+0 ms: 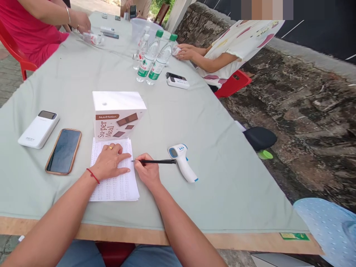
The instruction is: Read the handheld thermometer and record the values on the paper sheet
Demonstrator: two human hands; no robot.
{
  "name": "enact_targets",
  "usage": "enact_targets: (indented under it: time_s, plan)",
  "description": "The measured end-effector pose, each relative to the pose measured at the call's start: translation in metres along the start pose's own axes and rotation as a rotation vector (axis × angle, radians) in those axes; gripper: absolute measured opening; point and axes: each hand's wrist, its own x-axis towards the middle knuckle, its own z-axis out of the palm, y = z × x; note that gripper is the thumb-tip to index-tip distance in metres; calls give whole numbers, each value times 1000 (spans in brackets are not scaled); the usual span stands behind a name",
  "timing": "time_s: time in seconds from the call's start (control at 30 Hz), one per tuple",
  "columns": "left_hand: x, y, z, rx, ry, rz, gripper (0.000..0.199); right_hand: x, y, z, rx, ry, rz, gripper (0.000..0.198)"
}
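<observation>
My left hand (110, 162) lies flat, fingers spread, on a stack of printed sheets (116, 187) near the table's front edge. It wears a ring and a red wrist string. My right hand (147, 171) grips a black pen (157, 161), whose tip touches the right edge of the sheets. A white box (118, 113) marked "Su-per Meal" stands just behind the sheets. A white and blue infrared thermometer (183, 163) lies to the right of my right hand, close to the pen's end.
A phone (63, 150) and a white power bank (39, 129) lie on the left of the green-covered table (211, 148). Water bottles (151, 55) and a second phone and power bank (177, 80) sit further back. Two other people sit at the far left and far right.
</observation>
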Motion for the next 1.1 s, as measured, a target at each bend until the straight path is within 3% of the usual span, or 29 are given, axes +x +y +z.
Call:
enact_targets:
  time_s: [1.1]
  plan:
    - [0, 0, 0, 2, -5, -1, 47, 1, 6, -1, 4, 41, -1, 9]
